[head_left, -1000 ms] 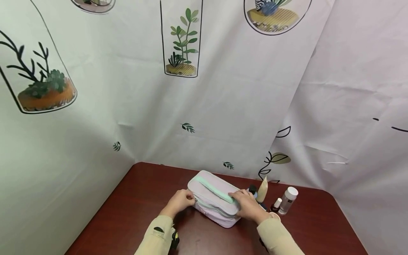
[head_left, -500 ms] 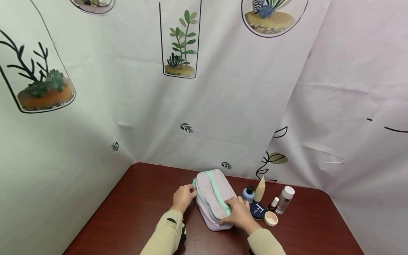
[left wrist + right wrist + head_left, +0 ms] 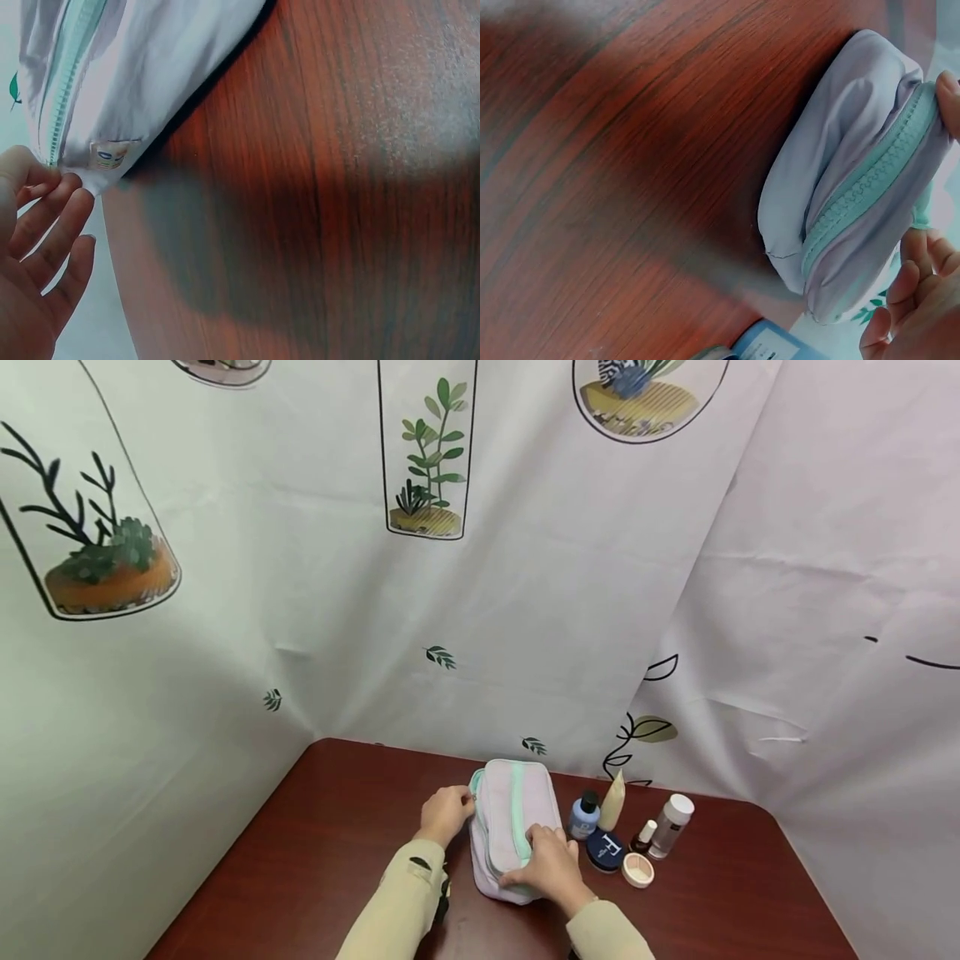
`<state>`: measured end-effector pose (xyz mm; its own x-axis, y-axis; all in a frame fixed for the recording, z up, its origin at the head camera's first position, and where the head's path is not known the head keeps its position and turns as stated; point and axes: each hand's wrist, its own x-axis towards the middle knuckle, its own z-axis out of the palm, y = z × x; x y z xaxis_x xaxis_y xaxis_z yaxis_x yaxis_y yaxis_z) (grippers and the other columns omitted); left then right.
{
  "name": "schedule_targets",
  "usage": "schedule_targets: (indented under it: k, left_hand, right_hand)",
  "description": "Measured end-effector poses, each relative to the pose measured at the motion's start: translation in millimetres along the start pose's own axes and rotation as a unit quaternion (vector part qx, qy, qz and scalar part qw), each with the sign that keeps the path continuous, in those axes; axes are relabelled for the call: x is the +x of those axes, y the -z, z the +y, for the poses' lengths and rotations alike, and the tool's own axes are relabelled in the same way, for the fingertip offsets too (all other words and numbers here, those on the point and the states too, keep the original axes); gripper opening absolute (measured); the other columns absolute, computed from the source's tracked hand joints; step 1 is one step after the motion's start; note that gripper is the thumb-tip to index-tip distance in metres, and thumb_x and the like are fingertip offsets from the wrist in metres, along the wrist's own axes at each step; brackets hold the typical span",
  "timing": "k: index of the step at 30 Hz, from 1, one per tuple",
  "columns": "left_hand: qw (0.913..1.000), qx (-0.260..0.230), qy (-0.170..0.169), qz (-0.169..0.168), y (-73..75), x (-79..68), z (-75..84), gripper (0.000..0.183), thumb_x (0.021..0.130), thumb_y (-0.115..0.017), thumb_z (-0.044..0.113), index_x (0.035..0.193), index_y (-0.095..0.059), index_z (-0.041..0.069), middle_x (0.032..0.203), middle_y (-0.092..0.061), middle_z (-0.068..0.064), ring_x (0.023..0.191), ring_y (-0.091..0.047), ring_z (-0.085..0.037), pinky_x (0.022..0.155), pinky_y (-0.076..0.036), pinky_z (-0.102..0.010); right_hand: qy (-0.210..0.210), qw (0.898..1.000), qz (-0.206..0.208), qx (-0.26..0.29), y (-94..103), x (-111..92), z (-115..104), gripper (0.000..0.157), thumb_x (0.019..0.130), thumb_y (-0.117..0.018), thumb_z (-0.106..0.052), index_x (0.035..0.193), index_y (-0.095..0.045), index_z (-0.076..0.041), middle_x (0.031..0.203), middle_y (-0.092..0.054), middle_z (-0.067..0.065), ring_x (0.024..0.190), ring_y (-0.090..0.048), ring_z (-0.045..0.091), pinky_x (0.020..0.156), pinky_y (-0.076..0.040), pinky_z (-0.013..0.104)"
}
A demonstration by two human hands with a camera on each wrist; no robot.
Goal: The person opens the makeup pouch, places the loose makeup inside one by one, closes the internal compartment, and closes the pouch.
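A pale lilac zippered pouch (image 3: 497, 814) with a mint-green strap (image 3: 517, 802) across its top lies on the dark red-brown table. My left hand (image 3: 446, 814) is at its far left corner. In the left wrist view, thumb and forefinger pinch the end of the mint zipper (image 3: 69, 90); the fingertips hide any pull tab. My right hand (image 3: 553, 866) grips the top at the near end, thumb on the near edge and fingers by the strap. The right wrist view shows the zipper (image 3: 870, 180) closed along the near end.
Right of the pouch stand a blue bottle with a black cap (image 3: 584, 817), a cream tube (image 3: 612, 802), a small white-capped bottle (image 3: 643, 838) and a clear bottle with a white lid (image 3: 671, 827). A dark blue round case (image 3: 604, 850) and an open powder compact (image 3: 637, 870) lie nearer.
The pouch has turned from slanting sideways to pointing nearly straight away from me. Both hands have moved with it, the right one to the left and nearer. More of the cosmetics now show.
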<state>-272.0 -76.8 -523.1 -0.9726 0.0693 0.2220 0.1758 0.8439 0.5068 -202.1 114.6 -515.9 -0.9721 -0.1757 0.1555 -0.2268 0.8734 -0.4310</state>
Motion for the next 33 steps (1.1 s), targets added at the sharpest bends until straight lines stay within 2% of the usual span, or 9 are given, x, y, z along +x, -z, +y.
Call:
schedule_targets:
  k: [5, 10, 16, 19, 22, 27, 29, 30, 33]
  left_hand:
    - [0.9996, -0.006, -0.02, -0.017, 2.1, 1.6, 4.1, 0.016, 0.081, -0.063, 0.014, 0.068, -0.056, 0.018, 0.062, -0.05, 0.007, 0.052, -0.042, -0.011, 0.047, -0.034, -0.028]
    - [0.9967, -0.025, -0.06, -0.048, 4.0, 0.7, -2.4, 0.015, 0.081, -0.063, 0.014, 0.068, -0.057, 0.018, 0.062, -0.048, 0.008, 0.054, -0.041, -0.008, 0.05, -0.034, -0.026]
    - [0.9862, -0.079, -0.088, -0.116, 11.4, -4.4, -13.3, 0.012, 0.08, -0.063, 0.011, 0.07, -0.06, 0.016, 0.065, -0.048, 0.008, 0.058, -0.042, -0.008, 0.054, -0.036, -0.025]
    - [0.973, -0.124, -0.092, -0.172, 14.2, -7.3, -17.3, 0.012, 0.08, -0.062, 0.006, 0.069, -0.062, 0.011, 0.062, -0.049, 0.008, 0.056, -0.043, -0.007, 0.052, -0.037, -0.024]
    - [0.9545, -0.169, -0.093, -0.227, 16.9, -11.1, -19.4, 0.013, 0.078, -0.061, 0.0, 0.066, -0.062, 0.006, 0.059, -0.05, 0.007, 0.055, -0.046, -0.008, 0.051, -0.038, -0.024]
    - [0.9071, -0.228, -0.079, -0.345, 22.0, -17.8, -15.2, 0.011, 0.077, -0.06, 0.0, 0.066, -0.064, 0.001, 0.059, -0.061, -0.001, 0.055, -0.057, -0.012, 0.052, -0.044, -0.025]
    - [0.8919, -0.241, -0.07, -0.376, 23.2, -19.9, -12.0, 0.011, 0.077, -0.059, 0.001, 0.067, -0.065, -0.002, 0.06, -0.063, -0.004, 0.054, -0.057, -0.012, 0.051, -0.044, -0.025]
    - [0.8868, -0.246, -0.066, -0.386, 23.3, -20.6, -10.8, 0.011, 0.077, -0.059, 0.001, 0.068, -0.065, -0.003, 0.061, -0.063, -0.005, 0.053, -0.057, -0.012, 0.05, -0.044, -0.025]
    - [0.8877, -0.243, -0.06, -0.386, 20.8, -23.3, -9.6, 0.011, 0.077, -0.06, 0.001, 0.069, -0.065, -0.003, 0.061, -0.064, -0.005, 0.053, -0.057, -0.011, 0.049, -0.041, -0.024]
  right_hand:
    - [-0.022, 1.0, 0.007, 0.004, -1.0, 5.3, -2.0, 0.07, 0.042, -0.087, -0.052, 0.086, -0.055, -0.009, 0.076, -0.05, -0.004, 0.072, -0.04, 0.019, 0.063, -0.028, 0.038]
    - [-0.034, 0.999, 0.013, 0.014, -2.5, 10.0, -4.4, 0.071, 0.044, -0.087, -0.051, 0.089, -0.054, -0.007, 0.077, -0.051, -0.001, 0.073, -0.041, 0.02, 0.065, -0.03, 0.039]
    - [-0.041, 0.998, 0.022, 0.03, -5.2, 12.8, -9.6, 0.071, 0.044, -0.087, -0.05, 0.088, -0.053, -0.007, 0.076, -0.051, 0.0, 0.072, -0.04, 0.02, 0.065, -0.03, 0.039]
    - [-0.049, 0.998, 0.028, 0.037, -6.6, 12.6, -12.4, 0.07, 0.044, -0.087, -0.051, 0.087, -0.053, -0.007, 0.076, -0.051, 0.0, 0.073, -0.04, 0.02, 0.066, -0.031, 0.039]
    - [-0.051, 0.997, 0.039, 0.041, -7.5, 13.1, -13.9, 0.07, 0.044, -0.087, -0.05, 0.087, -0.053, -0.007, 0.077, -0.053, 0.001, 0.074, -0.041, 0.021, 0.066, -0.031, 0.039]
    - [-0.062, 0.995, 0.052, 0.053, -8.8, 13.2, -14.2, 0.071, 0.047, -0.086, -0.051, 0.09, -0.054, -0.005, 0.078, -0.057, 0.002, 0.075, -0.045, 0.022, 0.066, -0.032, 0.04]
    - [-0.063, 0.995, 0.054, 0.055, -8.9, 12.5, -14.0, 0.07, 0.048, -0.086, -0.051, 0.09, -0.054, -0.005, 0.079, -0.057, 0.002, 0.075, -0.046, 0.022, 0.066, -0.032, 0.04]
    - [-0.059, 0.995, 0.053, 0.056, -8.6, 12.1, -13.7, 0.07, 0.049, -0.086, -0.051, 0.091, -0.055, -0.004, 0.08, -0.058, 0.002, 0.075, -0.046, 0.022, 0.066, -0.033, 0.04]
    - [-0.039, 0.997, 0.036, 0.065, -6.8, 10.3, -8.5, 0.067, 0.052, -0.085, -0.05, 0.093, -0.056, -0.005, 0.077, -0.053, 0.0, 0.074, -0.043, 0.02, 0.066, -0.031, 0.038]
